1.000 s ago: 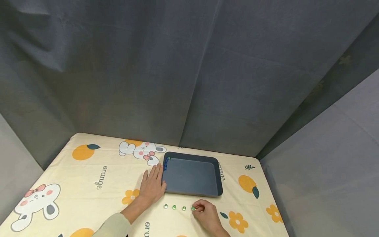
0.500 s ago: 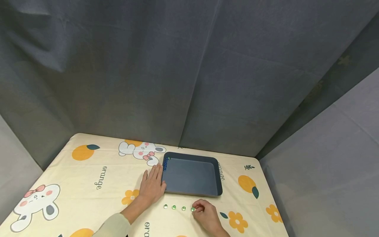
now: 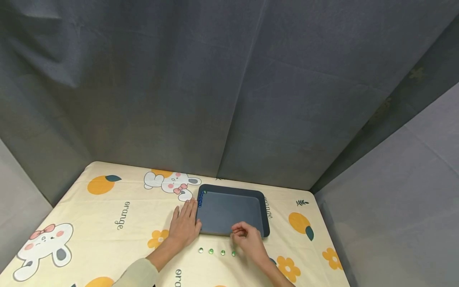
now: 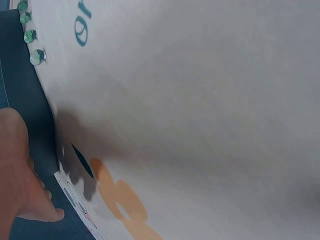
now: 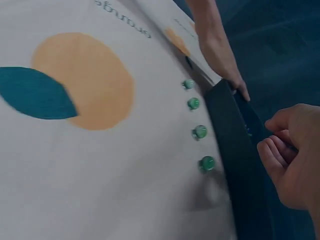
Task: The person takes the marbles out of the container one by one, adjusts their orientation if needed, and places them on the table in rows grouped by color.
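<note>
My left hand lies along the left side of a dark rectangular baking tray, its fingers fairly straight and its thumb at the rim. Above the tray's near edge is my right hand, fingers loosely curled; in the right wrist view nothing shows between the fingertips. Several green glass beads stand in a row on the cloth before the tray, the rightmost bead below my right hand. Inside the tray, small blue beads line the left wall, with one green bead at the far left corner.
A cream tablecloth printed with rabbits, oranges and flowers covers the table. Behind the table hangs a dark grey curtain, with a lighter grey panel at the right.
My right hand has left the rightmost green bead and moved forward to the tray's near edge. That bead stays on the cloth with the others. My left hand keeps its place.
</note>
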`<state>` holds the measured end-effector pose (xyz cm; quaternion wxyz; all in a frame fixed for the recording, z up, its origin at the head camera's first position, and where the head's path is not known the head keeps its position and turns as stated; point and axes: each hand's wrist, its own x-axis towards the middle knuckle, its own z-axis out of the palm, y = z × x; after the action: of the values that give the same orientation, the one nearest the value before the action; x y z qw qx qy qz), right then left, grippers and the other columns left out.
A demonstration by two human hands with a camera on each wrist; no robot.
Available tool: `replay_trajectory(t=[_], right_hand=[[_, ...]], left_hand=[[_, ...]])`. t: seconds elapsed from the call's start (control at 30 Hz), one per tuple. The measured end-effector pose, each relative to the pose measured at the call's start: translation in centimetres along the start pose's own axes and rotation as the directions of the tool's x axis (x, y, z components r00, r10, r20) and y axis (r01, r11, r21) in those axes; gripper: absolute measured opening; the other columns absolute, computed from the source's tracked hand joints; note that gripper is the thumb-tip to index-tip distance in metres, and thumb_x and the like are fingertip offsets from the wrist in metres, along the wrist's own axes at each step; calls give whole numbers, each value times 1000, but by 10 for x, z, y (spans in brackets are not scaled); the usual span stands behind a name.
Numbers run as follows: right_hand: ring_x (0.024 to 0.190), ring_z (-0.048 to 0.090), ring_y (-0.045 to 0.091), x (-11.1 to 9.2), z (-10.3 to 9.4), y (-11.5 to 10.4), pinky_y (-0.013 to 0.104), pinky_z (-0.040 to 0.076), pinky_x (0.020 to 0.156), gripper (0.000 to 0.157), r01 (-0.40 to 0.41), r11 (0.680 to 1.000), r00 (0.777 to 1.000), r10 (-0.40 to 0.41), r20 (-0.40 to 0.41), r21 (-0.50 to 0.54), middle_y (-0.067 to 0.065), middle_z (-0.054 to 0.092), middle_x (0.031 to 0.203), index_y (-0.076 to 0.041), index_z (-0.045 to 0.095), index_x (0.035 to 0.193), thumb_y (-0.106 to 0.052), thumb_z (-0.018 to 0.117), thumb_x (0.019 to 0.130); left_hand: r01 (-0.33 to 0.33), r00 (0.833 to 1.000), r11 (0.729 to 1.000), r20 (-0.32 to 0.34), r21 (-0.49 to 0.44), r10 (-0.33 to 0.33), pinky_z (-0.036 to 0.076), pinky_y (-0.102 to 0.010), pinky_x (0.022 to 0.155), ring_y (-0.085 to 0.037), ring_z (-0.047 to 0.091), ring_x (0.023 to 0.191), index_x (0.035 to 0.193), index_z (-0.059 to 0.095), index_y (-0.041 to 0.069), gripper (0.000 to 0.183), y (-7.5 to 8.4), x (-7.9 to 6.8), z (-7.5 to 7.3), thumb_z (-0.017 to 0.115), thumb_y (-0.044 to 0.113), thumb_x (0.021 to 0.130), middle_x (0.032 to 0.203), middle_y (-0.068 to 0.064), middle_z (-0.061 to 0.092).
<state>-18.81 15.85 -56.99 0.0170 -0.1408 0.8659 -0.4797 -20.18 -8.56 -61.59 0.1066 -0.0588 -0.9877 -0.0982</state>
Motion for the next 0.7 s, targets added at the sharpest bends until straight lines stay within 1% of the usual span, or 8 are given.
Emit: replay_trajectory(t=[0.07, 0.2, 0.33, 0.43, 0.57, 0.7], right_hand=[[73, 62, 12, 10, 1, -4, 23, 52, 62, 15, 23, 1000, 1000, -23, -10, -16, 6, 66, 86, -5, 67, 91, -3, 69, 76], [74, 63, 10, 33, 7, -9, 22, 52, 63, 13, 35, 998, 999, -35, -17, -48, 1, 66, 84, -10, 67, 91, -9, 69, 78], [72, 62, 9, 58, 19, -9, 23, 51, 62, 12, 33, 997, 999, -34, -13, -66, -2, 66, 81, -7, 68, 92, -11, 68, 80], [69, 61, 8, 76, 27, -7, 23, 51, 61, 15, 17, 997, 1000, -18, -20, -81, -3, 65, 79, -4, 69, 93, -12, 69, 81], [68, 61, 8, 95, 36, -6, 24, 50, 59, 14, -25, 995, 999, 21, -35, -100, -3, 65, 78, -5, 69, 92, -14, 69, 81], [68, 62, 9, 108, 44, -6, 26, 50, 58, 13, -63, 990, 997, 58, -46, -124, -3, 65, 78, -6, 69, 91, -14, 69, 81]], left_hand=[[-1, 1000, 1000, 3, 1, 1, 16, -52, 106, -28, 21, 135, 144, 28, 4, 65, 0, 0, 0, 43, 37, 90, 149, -11, 23], [2, 1000, 1000, 8, 2, -2, 16, -52, 106, -28, 21, 135, 144, 28, 4, 65, -2, -1, 1, 43, 37, 90, 149, -11, 23], [12, 1000, 1000, 19, 5, -13, 14, -51, 107, -27, 20, 136, 145, 27, 5, 65, -3, 0, 1, 43, 38, 91, 150, -10, 22], [10, 1000, 1000, 25, -14, -9, 14, -51, 107, -28, 19, 136, 145, 26, 4, 66, -2, 1, 0, 43, 38, 91, 150, -10, 21], [6, 1000, 1000, 25, -27, -6, 14, -52, 107, -28, 20, 136, 144, 27, 4, 66, -1, 1, 0, 43, 38, 90, 150, -11, 22], [9, 1000, 1000, 30, -4, -8, 15, -52, 106, -27, 19, 136, 145, 26, 5, 66, -1, 2, 1, 42, 39, 91, 150, -10, 21]])
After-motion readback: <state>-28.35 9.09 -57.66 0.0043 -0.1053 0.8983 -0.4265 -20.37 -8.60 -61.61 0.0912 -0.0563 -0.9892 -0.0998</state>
